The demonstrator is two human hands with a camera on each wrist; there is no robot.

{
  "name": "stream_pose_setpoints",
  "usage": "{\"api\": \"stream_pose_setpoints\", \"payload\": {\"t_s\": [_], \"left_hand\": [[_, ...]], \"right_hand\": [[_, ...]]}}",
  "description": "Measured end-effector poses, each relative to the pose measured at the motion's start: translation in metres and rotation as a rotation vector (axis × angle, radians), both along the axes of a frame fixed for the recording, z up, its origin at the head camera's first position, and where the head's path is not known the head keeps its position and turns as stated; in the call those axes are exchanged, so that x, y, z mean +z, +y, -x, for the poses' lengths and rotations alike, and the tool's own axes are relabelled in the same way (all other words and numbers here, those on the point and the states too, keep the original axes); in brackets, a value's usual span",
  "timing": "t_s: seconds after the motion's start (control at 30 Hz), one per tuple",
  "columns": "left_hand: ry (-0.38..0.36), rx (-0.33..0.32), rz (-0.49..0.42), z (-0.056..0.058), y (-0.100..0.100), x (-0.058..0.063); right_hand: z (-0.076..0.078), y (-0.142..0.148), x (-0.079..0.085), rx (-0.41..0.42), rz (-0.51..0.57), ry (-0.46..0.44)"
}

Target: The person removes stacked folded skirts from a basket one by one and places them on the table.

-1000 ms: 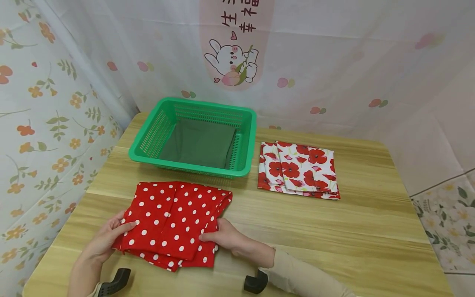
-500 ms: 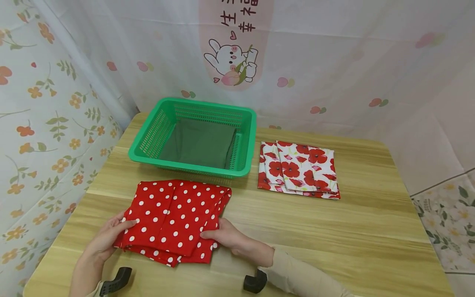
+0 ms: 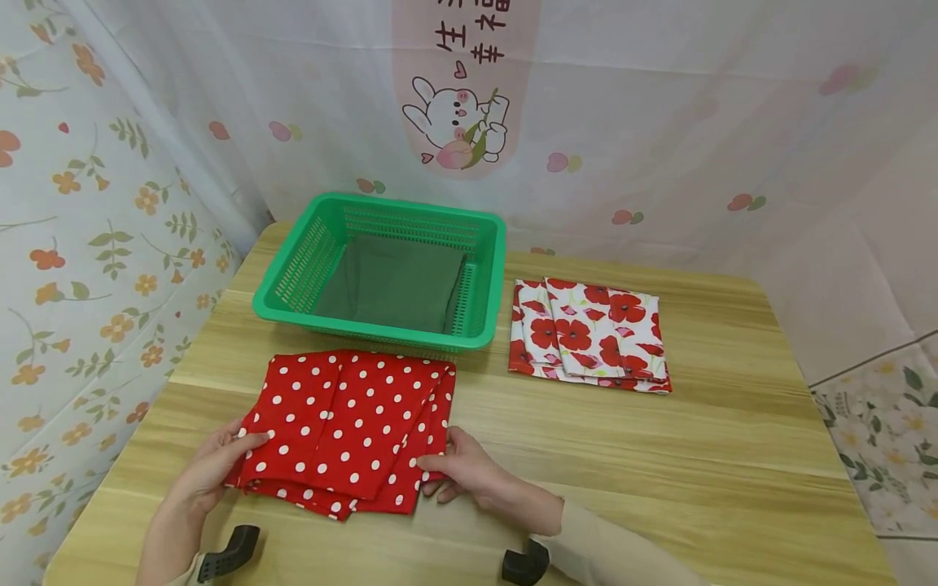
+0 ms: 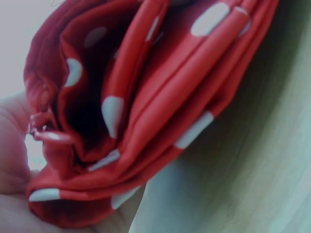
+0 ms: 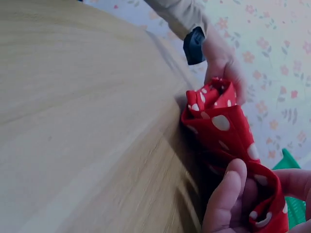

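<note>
A folded red cloth with white polka dots (image 3: 330, 423) lies at the front left of the table, between both hands. My left hand (image 3: 208, 468) grips its left edge, thumb on top and fingers underneath. In the left wrist view the layered folds of the polka-dot cloth (image 4: 180, 97) bulge open at that side, with the palm behind them. At the right edge my right hand (image 3: 472, 472) pinches a flap, its thumb over the fabric. The right wrist view has this hand's fingers (image 5: 226, 194) curled around a loop of the cloth (image 5: 221, 124).
Behind the cloth stands a green plastic basket (image 3: 476, 338) with a folded dark green cloth (image 3: 396, 277) inside. A folded white cloth with red poppies (image 3: 593, 334) lies to its right on the wooden table (image 3: 703, 456). Printed curtains (image 3: 623, 106) hang along the back and left.
My right hand has shifted right, drawing the right flap of the polka-dot cloth outward so more of it shows. The whole cloth sits slightly farther back; my left hand keeps its grip.
</note>
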State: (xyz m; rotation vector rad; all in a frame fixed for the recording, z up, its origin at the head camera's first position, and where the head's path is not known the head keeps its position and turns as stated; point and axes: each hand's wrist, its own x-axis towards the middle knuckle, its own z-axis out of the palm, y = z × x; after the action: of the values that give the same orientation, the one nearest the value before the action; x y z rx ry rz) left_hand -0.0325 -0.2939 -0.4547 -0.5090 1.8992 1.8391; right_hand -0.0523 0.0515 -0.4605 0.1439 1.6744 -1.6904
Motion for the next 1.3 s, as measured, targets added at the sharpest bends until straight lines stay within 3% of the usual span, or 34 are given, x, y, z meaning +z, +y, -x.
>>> {"api": "stream_pose_setpoints", "payload": {"t_s": [0.13,0.27,0.47,0.63,0.8,0.9,1.03,1.13,1.3], "left_hand": [[0.023,-0.041,0.113,0.000,0.000,0.004],[0.030,-0.078,0.282,0.001,0.001,0.010],[0.075,-0.142,0.528,0.004,0.004,0.017],[0.090,-0.174,0.632,0.005,0.008,0.026],[0.131,-0.184,0.698,0.006,0.010,0.036],[0.215,-0.162,0.744,0.008,0.014,0.043],[0.404,-0.113,0.773,0.017,0.023,0.057],[0.528,-0.080,0.766,0.029,0.029,0.070],[0.623,-0.067,0.699,0.054,0.034,0.090]], "right_hand": [[0.001,0.010,-0.002,0.029,-0.026,0.016],[0.002,0.020,-0.004,0.061,-0.049,0.028],[0.003,0.033,-0.004,0.175,-0.060,-0.006],[0.005,0.047,-0.002,0.272,-0.058,-0.023],[0.007,0.059,0.003,0.319,-0.053,-0.033],[0.010,0.062,0.008,0.337,-0.057,-0.004],[0.017,0.061,0.019,0.346,-0.056,0.059],[0.027,0.060,0.030,0.335,-0.045,0.097],[0.043,0.056,0.050,0.301,-0.034,0.166]]}}
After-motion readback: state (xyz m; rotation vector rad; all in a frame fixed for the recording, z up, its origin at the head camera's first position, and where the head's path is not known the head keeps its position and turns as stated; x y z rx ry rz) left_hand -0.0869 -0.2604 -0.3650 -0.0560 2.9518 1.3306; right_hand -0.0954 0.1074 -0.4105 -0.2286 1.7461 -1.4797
